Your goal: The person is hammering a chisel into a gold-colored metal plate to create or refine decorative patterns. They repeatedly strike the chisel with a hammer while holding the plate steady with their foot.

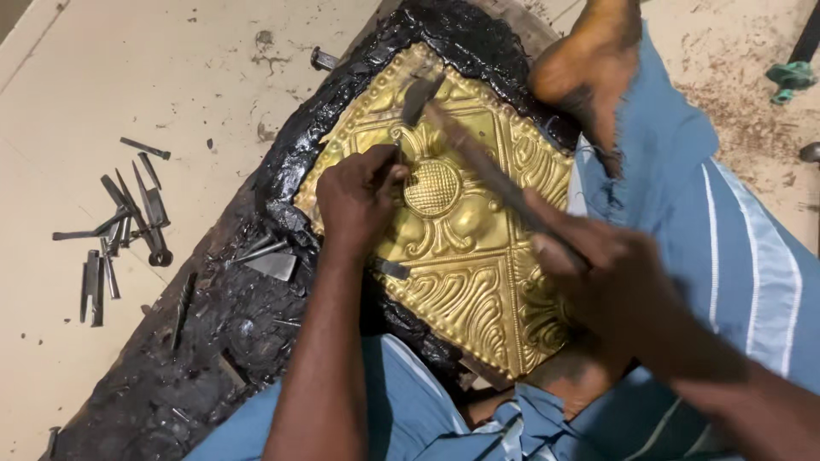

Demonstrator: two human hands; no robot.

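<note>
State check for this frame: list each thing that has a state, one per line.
Brass sheet: embossed, lying flat, bedded in black pitch.
Pitch board: coated, lumpy, tools lying on it.
Punch: upright in the left hand, tip on the sheet.
Hammer: raised, blurred, gripped by the right hand.
Loose punches: scattered on the floor.

A glossy, embossed square sheet of golden brass (pixel 465 248) is bedded in lumpy, wet-looking black pitch (pixel 282 171) on a rough dark board (pixel 128 401), while dull grey steel punches (pixel 120 230) are scattered on the matt, stained beige floor (pixel 128 77).
</note>
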